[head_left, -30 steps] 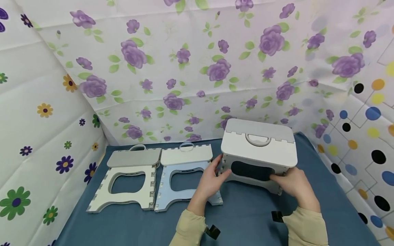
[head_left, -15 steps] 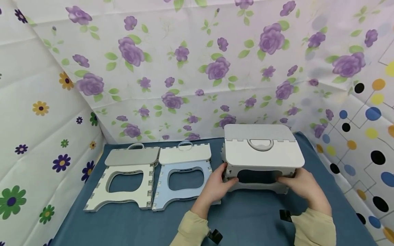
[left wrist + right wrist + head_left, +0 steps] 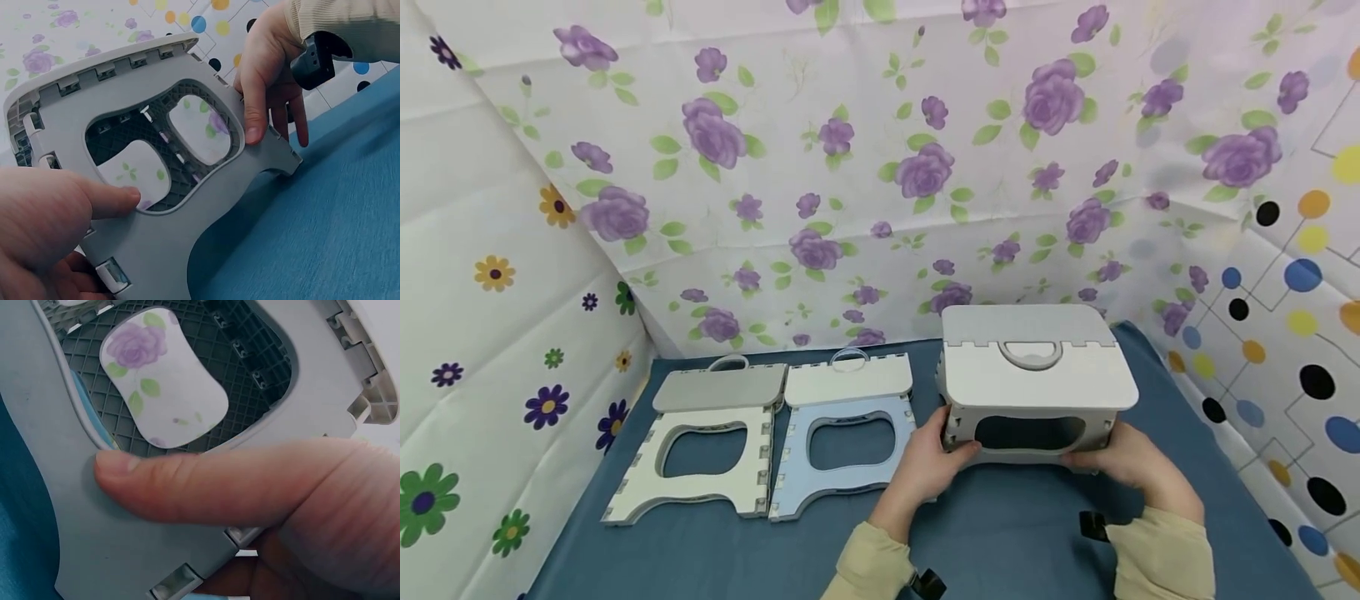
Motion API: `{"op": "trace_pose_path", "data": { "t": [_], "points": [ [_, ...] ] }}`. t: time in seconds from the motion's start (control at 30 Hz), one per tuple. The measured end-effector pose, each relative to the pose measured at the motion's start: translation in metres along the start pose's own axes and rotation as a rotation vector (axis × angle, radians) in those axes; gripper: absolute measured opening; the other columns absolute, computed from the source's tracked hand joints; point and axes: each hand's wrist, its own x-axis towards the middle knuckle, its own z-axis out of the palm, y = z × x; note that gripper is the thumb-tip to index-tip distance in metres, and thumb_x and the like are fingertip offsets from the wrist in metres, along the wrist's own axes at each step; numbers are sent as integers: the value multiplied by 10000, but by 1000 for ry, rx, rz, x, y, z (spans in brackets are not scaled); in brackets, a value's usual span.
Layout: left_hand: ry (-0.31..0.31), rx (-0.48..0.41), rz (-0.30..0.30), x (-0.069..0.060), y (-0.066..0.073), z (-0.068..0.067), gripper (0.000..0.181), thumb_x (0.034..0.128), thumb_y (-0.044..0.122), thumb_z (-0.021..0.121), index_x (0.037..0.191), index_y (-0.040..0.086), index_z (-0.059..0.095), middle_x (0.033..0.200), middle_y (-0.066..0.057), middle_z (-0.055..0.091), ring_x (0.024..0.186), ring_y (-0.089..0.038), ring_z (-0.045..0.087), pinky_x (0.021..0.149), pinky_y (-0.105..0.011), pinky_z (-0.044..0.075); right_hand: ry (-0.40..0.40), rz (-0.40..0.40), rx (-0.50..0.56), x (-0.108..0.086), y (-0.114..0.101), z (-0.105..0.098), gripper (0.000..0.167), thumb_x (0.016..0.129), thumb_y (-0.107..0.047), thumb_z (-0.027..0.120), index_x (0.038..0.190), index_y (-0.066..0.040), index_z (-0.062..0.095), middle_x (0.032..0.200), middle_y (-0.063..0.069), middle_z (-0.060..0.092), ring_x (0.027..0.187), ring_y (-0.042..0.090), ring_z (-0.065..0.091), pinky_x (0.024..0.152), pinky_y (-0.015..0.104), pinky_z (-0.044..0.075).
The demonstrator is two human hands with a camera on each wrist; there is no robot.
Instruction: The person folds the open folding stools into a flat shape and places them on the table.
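A grey and white folding stool [image 3: 1037,379] stands unfolded on its legs at the right, its seat level and its small carrying handle [image 3: 1030,356] lying on top. My left hand [image 3: 925,467] grips the left side of its leg panel, thumb on the front and fingers behind the edge. At the right side my right hand [image 3: 1150,471] holds the same panel. Its thumb [image 3: 181,487] lies flat on the panel below the oval opening, with the other fingers mostly hidden behind. Through the opening the left wrist view shows the ribbed inside [image 3: 172,147] of the stool.
Two folded stools lie flat side by side to the left: a cream and grey one [image 3: 700,483] and a light blue and white one [image 3: 842,477]. A blue cloth [image 3: 1015,542] covers the table. Flowered sheets [image 3: 850,167] hang behind, with a dotted one [image 3: 1285,375] at the right.
The stool has turned from a slant to face me squarely and come slightly nearer. Both hands moved with it; the right thumb slid from the opening's edge down onto the lower panel.
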Motion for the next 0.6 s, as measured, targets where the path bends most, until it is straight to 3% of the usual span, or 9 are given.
{"op": "trace_pose_path", "data": {
  "t": [0.13, 0.27, 0.43, 0.6],
  "points": [
    [2, 22, -4, -1, 0, -3, 716, 1029, 363, 759, 1638, 142, 454, 1460, -125, 649, 1300, -323, 650, 1006, -454, 562, -9, 29, -26, 3, 0, 2, 1040, 816, -449, 943, 1470, 185, 440, 1390, 450, 536, 1269, 627, 534, 996, 707, 465],
    [14, 26, 4, -1, 1, -2, 657, 1000, 366, 798, 1574, 158, 556, 1383, -94, 704, 1234, -280, 694, 952, -406, 589, 2, 49, -26, 2, 1, 1, 1073, 799, -448, 959, 1492, 169, 422, 1408, 450, 523, 1282, 636, 517, 1004, 726, 449],
    [24, 47, 9, 0, 2, -3, 562, 951, 372, 853, 1444, 159, 688, 1267, -51, 762, 1128, -217, 740, 871, -348, 608, 22, 40, -14, 3, 2, 1, 1095, 790, -385, 980, 1525, 158, 378, 1430, 450, 505, 1300, 632, 504, 1025, 746, 423],
    [27, 50, 13, 1, 0, -3, 574, 936, 375, 868, 1439, 157, 698, 1237, -43, 775, 1090, -189, 752, 832, -310, 608, 36, 27, -21, 3, 3, 2, 1069, 777, -376, 989, 1497, 164, 414, 1407, 444, 530, 1278, 615, 531, 1016, 735, 436]
  ]
}}
